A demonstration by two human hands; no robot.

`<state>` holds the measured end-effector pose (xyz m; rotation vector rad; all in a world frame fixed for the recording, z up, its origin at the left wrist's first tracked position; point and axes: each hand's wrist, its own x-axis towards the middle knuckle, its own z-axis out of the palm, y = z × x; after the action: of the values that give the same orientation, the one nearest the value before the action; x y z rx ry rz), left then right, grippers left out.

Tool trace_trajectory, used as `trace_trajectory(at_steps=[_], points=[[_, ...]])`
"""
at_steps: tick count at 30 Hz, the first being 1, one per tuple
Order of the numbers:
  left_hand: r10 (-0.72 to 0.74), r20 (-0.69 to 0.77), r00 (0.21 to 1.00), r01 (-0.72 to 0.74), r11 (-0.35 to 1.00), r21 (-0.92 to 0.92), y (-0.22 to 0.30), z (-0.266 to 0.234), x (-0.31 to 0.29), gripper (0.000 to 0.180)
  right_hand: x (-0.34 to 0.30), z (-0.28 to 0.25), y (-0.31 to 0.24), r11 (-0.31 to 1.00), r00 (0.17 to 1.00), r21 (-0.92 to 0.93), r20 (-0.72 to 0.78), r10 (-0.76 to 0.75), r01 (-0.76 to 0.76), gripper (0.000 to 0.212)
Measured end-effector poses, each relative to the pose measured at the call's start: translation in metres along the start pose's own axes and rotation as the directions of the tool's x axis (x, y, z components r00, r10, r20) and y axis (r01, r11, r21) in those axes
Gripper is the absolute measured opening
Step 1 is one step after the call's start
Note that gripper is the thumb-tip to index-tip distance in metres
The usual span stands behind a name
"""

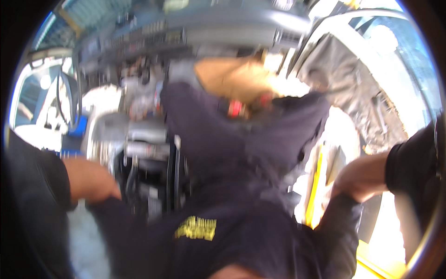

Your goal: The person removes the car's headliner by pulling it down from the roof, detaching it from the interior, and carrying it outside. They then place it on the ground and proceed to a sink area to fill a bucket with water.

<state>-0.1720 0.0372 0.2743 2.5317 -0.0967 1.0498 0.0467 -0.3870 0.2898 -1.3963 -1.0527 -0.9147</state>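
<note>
In the head view, which blurs a good deal, I watch someone sit inside a vehicle, legs in dark trousers (204, 128) spread toward twelve o'clock, the dashboard (241, 37) beyond them. The left elbow (90, 181) shows bare at about nine o'clock, the right elbow (360, 179) at about three, and past each a black sleeve (32, 179) runs out to the rim. Both hands lie outside the picture, so I can't tell whether they are wide, narrow or holding anything. Nearest the left arm, toward nine o'clock, sits a black open box (173, 167) with parts in it; near the right arm, toward three, a yellow strip (315, 186) stands on a slant. A red item (235, 109) lies between the knees at twelve, just below a tan panel (232, 76). With both arms folded upward, I'd judge this a pause from handling; touching anything here would call for lowering the hands first.
</note>
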Motion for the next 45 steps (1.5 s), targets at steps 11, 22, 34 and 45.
trace_trajectory(at_steps=[11, 22, 34, 45], points=[[-0.201, -0.101, 0.974, 0.205, 0.978, 0.031, -0.019, 0.001, -0.05, 0.032, -0.053, 0.003, 0.018, 0.837, 0.974, 0.529, -0.075, 0.212, -0.141, 0.023], [-0.072, -0.562, 0.824, 0.075, 0.997, -0.017, -0.051, -0.002, 0.008, 0.035, -0.019, 0.043, 0.047, 0.711, 0.882, 0.689, -0.414, 0.225, 0.142, 0.028], [0.31, 0.622, 0.719, -0.462, 0.882, 0.093, -0.159, 0.23, -0.137, 0.053, -0.307, 0.153, 0.179, 0.651, 0.669, 0.157, 0.128, 0.733, -0.743, 0.016], [0.527, 0.46, 0.714, -0.487, 0.847, -0.215, -0.118, 0.265, -0.148, 0.03, -0.311, 0.145, 0.181, 0.785, 0.719, -0.272, 0.315, 0.619, -0.556, 0.022]])
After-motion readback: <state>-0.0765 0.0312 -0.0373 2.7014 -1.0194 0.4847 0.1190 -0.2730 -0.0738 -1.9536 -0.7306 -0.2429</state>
